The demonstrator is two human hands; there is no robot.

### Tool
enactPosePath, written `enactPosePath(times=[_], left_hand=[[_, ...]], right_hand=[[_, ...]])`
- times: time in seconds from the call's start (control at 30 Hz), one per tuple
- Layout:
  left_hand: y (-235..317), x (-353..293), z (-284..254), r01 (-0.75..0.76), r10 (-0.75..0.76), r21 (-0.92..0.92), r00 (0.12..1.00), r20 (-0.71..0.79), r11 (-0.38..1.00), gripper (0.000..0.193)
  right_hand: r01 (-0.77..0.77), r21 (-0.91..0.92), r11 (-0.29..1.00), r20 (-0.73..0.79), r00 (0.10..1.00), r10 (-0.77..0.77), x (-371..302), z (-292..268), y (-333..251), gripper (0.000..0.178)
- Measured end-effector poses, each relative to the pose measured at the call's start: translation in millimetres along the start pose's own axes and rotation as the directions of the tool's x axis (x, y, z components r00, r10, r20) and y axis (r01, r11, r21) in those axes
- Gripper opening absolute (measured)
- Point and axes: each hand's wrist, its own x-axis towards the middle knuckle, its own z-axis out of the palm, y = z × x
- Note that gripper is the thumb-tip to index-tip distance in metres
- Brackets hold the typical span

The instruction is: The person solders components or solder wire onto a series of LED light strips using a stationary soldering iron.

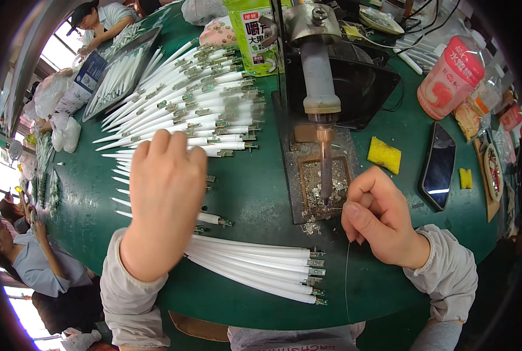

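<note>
1. My left hand, between 8 and 9 o'clock in my view, curls palm-down over white tapered sticks; its fingertips are hidden, so I can't tell whether it holds one.
2. My right hand, between 3 and 4 o'clock, pinches thin wire between thumb and forefinger, its short end near the tip of the soldering iron.
3. The sticks fan out toward 10 o'clock; a separate bundle lies at 6.
4. A yellow sponge sits at 12 o'clock from my right hand.
</note>
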Motion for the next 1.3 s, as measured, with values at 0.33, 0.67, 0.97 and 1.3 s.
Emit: enactPosePath(times=[0.33,0.67,0.97,1.3], left_hand=[[-21,4,14,0.019,0.000,-0.098,0.980,0.198,0.995,0.014],[-10,8,-9,-0.080,0.166,-0.582,0.981,0.096,0.809,0.021],[24,6,-37,0.066,0.360,-0.985,0.925,0.121,0.161,0.018],[38,2,-43,0.569,0.440,-0.819,0.758,0.482,-0.082,0.015]], right_hand=[[0.004,-0.009,1.000,0.011,1.000,-0.003,-1,1,1,0.010],[0.122,-0.104,0.987,0.102,0.988,-0.112,-1,-3,1,0.018],[0.117,-0.088,0.989,0.076,0.991,-0.110,-5,7,-5,0.020],[0.140,-0.099,0.985,0.144,0.982,-0.125,-7,6,-7,0.017]])
